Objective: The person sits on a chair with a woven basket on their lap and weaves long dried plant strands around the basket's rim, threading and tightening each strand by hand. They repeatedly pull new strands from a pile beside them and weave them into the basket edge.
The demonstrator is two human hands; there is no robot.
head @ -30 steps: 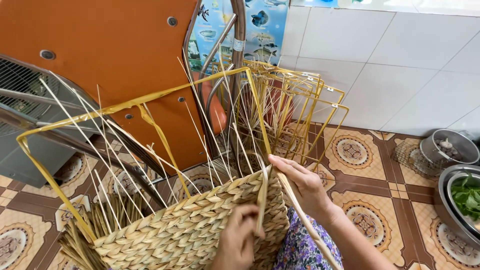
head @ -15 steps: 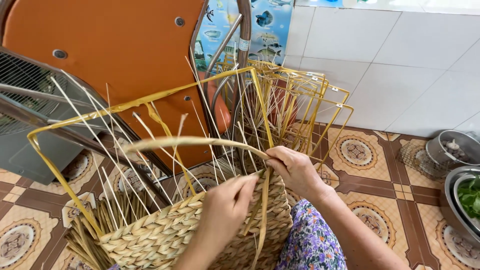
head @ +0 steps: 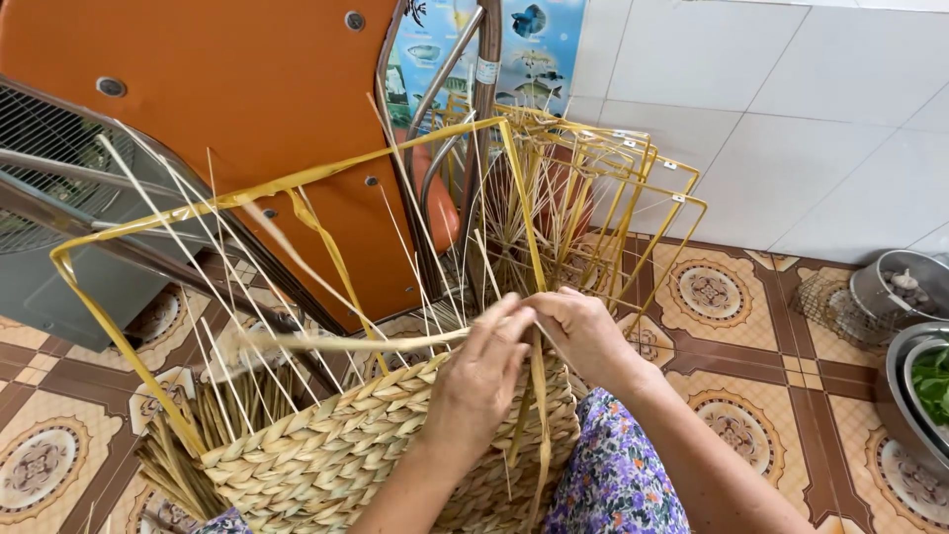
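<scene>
Pinching a flat straw strand (head: 366,342) at the corner of a half-woven basket (head: 336,460), the left hand (head: 481,371) closes its fingers on it, and the right hand (head: 583,331) grips the same strand (knuckles touching). Yellow wire frame (head: 297,188) stands above the weave on the tiled floor (head: 751,326).

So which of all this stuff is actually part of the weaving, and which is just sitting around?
In use:
- left hand and right hand, both gripping the pale straw strand
- half-woven basket
- yellow wire frame with thin upright stakes

Lying about:
- spare yellow frames stacked by the wall
- orange chair
- fan
- metal bowls, one holding greens
- fish poster
</scene>
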